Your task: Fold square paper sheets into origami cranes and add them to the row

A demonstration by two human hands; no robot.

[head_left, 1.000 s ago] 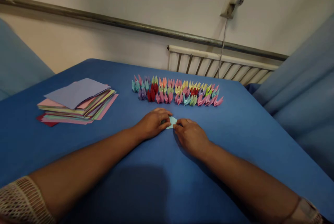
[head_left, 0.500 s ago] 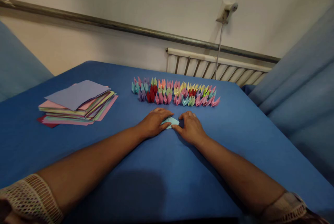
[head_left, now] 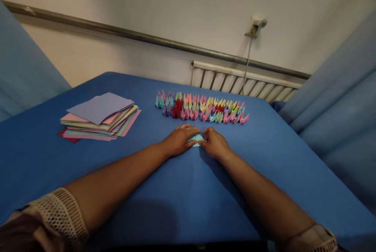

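A small light-blue sheet of folded paper [head_left: 196, 138] lies on the blue tablecloth, between my two hands. My left hand [head_left: 181, 139] holds its left side, fingers along the top and thumb at the lower edge. On the right side, my right hand [head_left: 216, 142] pinches the paper between thumb and fingers. Parts of the paper are hidden under the fingers. Just beyond the hands stand rows of folded paper cranes [head_left: 194, 114] in pink, red, yellow, green, blue and purple.
To the left lies a stack of coloured paper sheets [head_left: 101, 109], a lilac one on top. Behind the blue-covered table [head_left: 141, 205] are a radiator [head_left: 229, 81], a wall pipe [head_left: 132, 35] and a socket with a cord [head_left: 255, 27]. Blue curtains [head_left: 337, 115] hang at both sides.
My right hand has closed in on the paper's right side, and the hands are nearer each other. The whole view has shifted slightly, with objects appearing farther right and lower.
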